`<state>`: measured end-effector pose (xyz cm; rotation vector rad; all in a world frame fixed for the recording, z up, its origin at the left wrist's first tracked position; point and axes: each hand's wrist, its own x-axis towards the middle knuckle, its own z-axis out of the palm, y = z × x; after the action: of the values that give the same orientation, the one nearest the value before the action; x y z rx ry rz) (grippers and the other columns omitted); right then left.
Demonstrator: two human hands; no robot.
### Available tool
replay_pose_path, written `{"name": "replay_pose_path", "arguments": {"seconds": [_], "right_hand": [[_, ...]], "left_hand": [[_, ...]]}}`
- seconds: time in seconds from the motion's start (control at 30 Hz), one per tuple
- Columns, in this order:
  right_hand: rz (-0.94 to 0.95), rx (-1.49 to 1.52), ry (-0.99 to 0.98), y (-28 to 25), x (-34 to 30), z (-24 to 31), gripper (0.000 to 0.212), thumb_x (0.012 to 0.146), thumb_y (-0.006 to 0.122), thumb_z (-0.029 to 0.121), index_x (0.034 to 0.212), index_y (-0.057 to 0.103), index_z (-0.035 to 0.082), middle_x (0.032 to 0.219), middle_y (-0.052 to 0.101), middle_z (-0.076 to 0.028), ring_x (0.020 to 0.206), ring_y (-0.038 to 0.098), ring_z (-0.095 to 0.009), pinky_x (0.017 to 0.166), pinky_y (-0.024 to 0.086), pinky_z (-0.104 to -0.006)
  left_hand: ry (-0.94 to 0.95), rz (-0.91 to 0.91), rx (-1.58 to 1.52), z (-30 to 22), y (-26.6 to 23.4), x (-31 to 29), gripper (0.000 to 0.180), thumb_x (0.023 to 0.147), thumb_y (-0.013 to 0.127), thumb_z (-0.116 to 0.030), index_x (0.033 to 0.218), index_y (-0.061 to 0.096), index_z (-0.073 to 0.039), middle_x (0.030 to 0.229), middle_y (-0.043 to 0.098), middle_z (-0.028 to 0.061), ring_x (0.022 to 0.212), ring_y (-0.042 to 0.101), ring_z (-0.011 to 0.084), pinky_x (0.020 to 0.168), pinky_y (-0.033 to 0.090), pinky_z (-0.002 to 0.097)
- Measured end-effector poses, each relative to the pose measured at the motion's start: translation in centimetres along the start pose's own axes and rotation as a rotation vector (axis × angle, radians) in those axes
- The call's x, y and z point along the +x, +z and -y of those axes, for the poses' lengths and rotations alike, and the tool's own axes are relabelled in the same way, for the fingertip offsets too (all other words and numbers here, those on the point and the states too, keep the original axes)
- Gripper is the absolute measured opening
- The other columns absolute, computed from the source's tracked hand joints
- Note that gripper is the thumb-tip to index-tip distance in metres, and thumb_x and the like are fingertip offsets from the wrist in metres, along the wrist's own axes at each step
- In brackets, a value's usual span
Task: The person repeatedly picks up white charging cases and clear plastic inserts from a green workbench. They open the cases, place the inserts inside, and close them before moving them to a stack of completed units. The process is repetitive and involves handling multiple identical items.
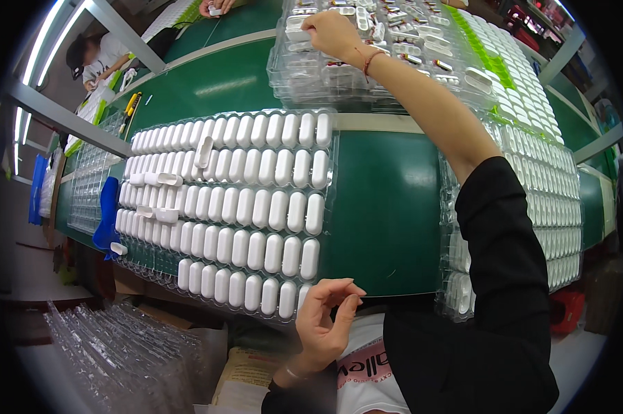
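My right hand [333, 36] reaches far forward over a stack of clear plastic trays [281, 69]. Its fingers are pinched at the edge of a white plastic case part [295, 25] in the top tray. Around it lie open white case halves [478, 80] and small parts with red and dark ends [442, 65]. My left hand [325, 321] hovers at the table's near edge, fingers loosely curled with a gap to the thumb, and nothing shows in it. Beside it, a clear tray [330, 159] holds rows of white oblong cases [261, 207].
Several loose case pieces [204, 152] lie on top of the rows. A blue object [106, 214] sits at the tray's left. More filled trays [563, 207] stand at right. Clear trays [118, 352] are stacked at lower left. Across the table, a co-worker [104, 58] sits near a metal post [70, 124].
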<state>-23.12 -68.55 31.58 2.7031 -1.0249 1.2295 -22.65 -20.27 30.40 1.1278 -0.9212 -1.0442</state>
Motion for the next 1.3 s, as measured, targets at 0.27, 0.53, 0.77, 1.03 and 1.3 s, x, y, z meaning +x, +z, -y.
{"name": "replay_pose_path", "arguments": {"seconds": [0.27, 0.53, 0.77, 1.03, 1.3], "right_hand": [[0.006, 0.159, -0.05, -2.9, -2.6, 0.3, 0.018, 0.085, 0.062, 0.016, 0.095, 0.073, 0.005, 0.083, 0.071, -0.015, 0.075, 0.067, -0.029, 0.072, 0.052, -0.0366], [0.26, 0.35, -0.063, -17.2, -17.1, 9.2, 0.015, 0.081, 0.071, 0.005, 0.095, 0.073, 0.005, 0.084, 0.07, -0.011, 0.08, 0.062, -0.024, 0.073, 0.05, -0.0347], [0.231, 0.304, 0.196, -24.5, -25.6, 6.6, 0.014, 0.083, 0.071, 0.005, 0.096, 0.073, 0.006, 0.085, 0.07, -0.007, 0.077, 0.061, -0.021, 0.069, 0.048, -0.0298], [-0.011, -0.14, 0.554, -30.8, -30.9, -5.4, 0.019, 0.085, 0.067, 0.018, 0.095, 0.072, 0.002, 0.083, 0.071, -0.01, 0.067, 0.063, -0.021, 0.063, 0.049, -0.0329], [0.161, -0.305, 0.698, -28.3, -29.1, -11.9, 0.025, 0.073, 0.065, 0.021, 0.077, 0.067, -0.004, 0.069, 0.064, -0.018, 0.066, 0.063, -0.033, 0.063, 0.049, -0.0396]], "left_hand": [[0.364, -0.1, 0.626, -2.3, -4.8, 4.2, 0.017, 0.082, 0.064, 0.01, 0.096, 0.064, 0.0, 0.091, 0.066, 0.0097, 0.071, 0.059, 0.0138, 0.059, 0.047, 0.0236], [0.6, -0.32, 1.444, -1.0, -19.9, 21.1, 0.023, 0.084, 0.069, -0.013, 0.104, 0.066, -0.002, 0.102, 0.067, 0.0141, 0.09, 0.063, 0.0336, 0.077, 0.051, 0.0426], [0.333, -0.33, 1.601, 1.0, -20.1, 26.5, 0.032, 0.079, 0.064, -0.016, 0.108, 0.067, -0.001, 0.098, 0.068, 0.023, 0.09, 0.066, 0.0386, 0.082, 0.051, 0.0454], [0.5, -0.068, 1.201, -3.5, -4.6, 12.3, 0.03, 0.084, 0.071, -0.002, 0.114, 0.064, 0.0, 0.097, 0.066, 0.0116, 0.08, 0.061, 0.0167, 0.064, 0.047, 0.0297], [0.489, 0.099, 0.814, 0.5, 2.5, 3.1, 0.037, 0.067, 0.082, 0.004, 0.098, 0.062, -0.002, 0.092, 0.065, 0.0123, 0.081, 0.064, 0.0244, 0.073, 0.051, 0.0326]]}}
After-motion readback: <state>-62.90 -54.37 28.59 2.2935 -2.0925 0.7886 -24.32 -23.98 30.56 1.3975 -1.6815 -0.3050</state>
